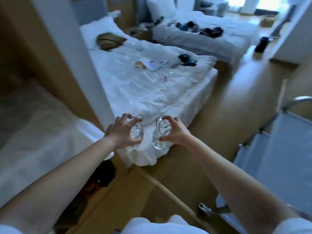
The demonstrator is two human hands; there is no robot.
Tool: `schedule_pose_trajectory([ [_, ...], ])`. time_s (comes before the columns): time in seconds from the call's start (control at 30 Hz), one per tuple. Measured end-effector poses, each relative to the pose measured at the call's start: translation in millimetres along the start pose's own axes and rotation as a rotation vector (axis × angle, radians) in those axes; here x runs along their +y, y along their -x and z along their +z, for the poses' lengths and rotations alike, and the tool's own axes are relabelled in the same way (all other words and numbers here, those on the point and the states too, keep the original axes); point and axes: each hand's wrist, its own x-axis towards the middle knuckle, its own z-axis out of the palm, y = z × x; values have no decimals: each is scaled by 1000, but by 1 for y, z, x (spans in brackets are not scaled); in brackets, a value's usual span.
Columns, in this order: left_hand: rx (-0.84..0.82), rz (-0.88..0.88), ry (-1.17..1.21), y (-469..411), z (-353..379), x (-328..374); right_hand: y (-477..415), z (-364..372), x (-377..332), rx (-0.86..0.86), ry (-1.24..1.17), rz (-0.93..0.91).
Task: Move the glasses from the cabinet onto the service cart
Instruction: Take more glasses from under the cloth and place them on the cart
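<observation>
Left hand curled round one clear glass; right hand gripped another glass just beside it; cart at three o'clock.

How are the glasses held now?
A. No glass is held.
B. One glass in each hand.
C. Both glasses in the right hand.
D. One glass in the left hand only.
B: the left hand grips the left glass, the right hand grips the right glass.
</observation>
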Motion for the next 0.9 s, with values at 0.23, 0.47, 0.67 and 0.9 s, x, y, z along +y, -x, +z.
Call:
schedule_pose_trajectory([
  [0.23, -112, 351, -49, -85, 46, 149, 42, -88, 138, 217, -67, 307],
  [0.47, -221, 714, -115, -178, 77, 274, 59, -129, 233, 435, -200, 571],
  [0.67, -281, 996, -164, -261, 106, 350, 45, -164, 290, 566, -213, 813],
  [0.9, -350, 1300, -287, -357, 109, 435, 25, -181, 319, 829, -361, 1089],
])
